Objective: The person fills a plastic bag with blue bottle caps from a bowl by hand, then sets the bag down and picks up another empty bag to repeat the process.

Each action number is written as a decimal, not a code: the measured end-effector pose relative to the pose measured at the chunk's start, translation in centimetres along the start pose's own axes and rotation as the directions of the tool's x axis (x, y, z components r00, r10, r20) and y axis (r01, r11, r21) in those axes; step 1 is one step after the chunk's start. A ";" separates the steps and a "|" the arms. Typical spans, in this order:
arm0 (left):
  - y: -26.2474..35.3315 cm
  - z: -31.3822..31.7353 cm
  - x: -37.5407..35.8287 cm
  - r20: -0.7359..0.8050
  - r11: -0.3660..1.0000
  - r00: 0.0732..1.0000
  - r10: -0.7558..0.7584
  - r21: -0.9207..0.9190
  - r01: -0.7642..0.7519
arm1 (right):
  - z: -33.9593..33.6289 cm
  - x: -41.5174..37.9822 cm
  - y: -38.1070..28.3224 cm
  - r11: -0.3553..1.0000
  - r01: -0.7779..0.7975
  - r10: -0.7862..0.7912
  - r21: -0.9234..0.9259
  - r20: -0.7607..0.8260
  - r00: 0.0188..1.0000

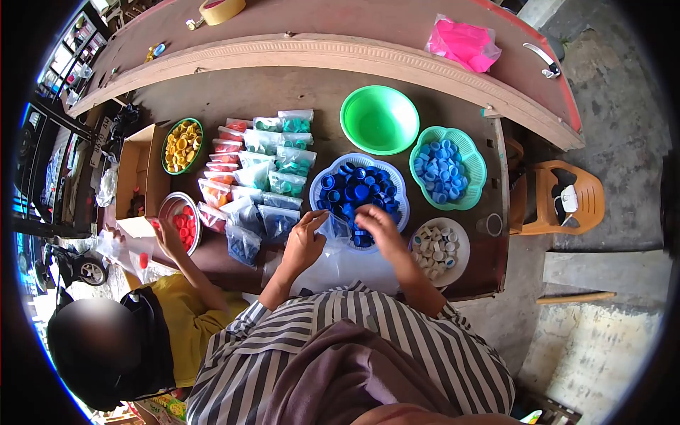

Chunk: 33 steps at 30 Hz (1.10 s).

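A clear plastic bag (pixel 334 231) is pinched at its edge by my left hand (pixel 304 242), over the near side of a lavender-rimmed basket (pixel 401 185) of dark blue bottle caps (pixel 361 191). Beside the bag's mouth, my right hand (pixel 381 228) has curled fingers, with dark blue caps at the fingertips. How many it grips is hidden. More clear plastic (pixel 354 268) lies below my hands. Left of the basket, filled bags (pixel 280 219) lie in rows, sorted by colour: dark blue, teal, orange and red.
Around the basket stand a green bowl (pixel 379 122), a mint basket (pixel 479 191) of light blue caps, a bowl of white caps (pixel 462 265) and a glass (pixel 490 224). At left, a person (pixel 188 297) handles red caps beside a cardboard box (pixel 138 170). A raised shelf (pixel 340 51) crosses the back.
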<state>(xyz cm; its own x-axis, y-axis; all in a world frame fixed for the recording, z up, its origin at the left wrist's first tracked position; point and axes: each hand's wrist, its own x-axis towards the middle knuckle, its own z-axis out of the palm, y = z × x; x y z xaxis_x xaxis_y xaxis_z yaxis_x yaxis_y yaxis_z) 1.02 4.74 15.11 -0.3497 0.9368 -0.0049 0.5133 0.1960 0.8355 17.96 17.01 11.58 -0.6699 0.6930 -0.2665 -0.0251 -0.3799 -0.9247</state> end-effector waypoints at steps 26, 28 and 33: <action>-0.9 -0.4 -2.5 -0.059 0.995 0.994 0.088 0.055 -0.085 | -4.4 3.9 4.4 0.863 0.182 -0.222 -0.472 -0.030 0.975; -0.8 -0.4 -2.8 -0.066 0.995 0.994 0.087 0.053 -0.083 | -4.3 3.0 4.3 0.902 0.195 -0.207 -0.386 0.012 0.978; -0.5 -0.3 -3.5 -0.086 0.985 0.983 0.163 0.075 -0.157 | -1.8 -0.3 2.3 0.966 0.244 -0.236 -0.081 0.092 0.967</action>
<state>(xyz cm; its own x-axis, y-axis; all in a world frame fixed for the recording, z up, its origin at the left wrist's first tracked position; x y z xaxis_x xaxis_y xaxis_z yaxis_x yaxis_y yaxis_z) 1.76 1.32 14.87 -0.3273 0.9279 0.1786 0.6193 0.0679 0.7822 19.43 17.02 9.08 -0.7105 0.7036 -0.0144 -0.1274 -0.1487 -0.9806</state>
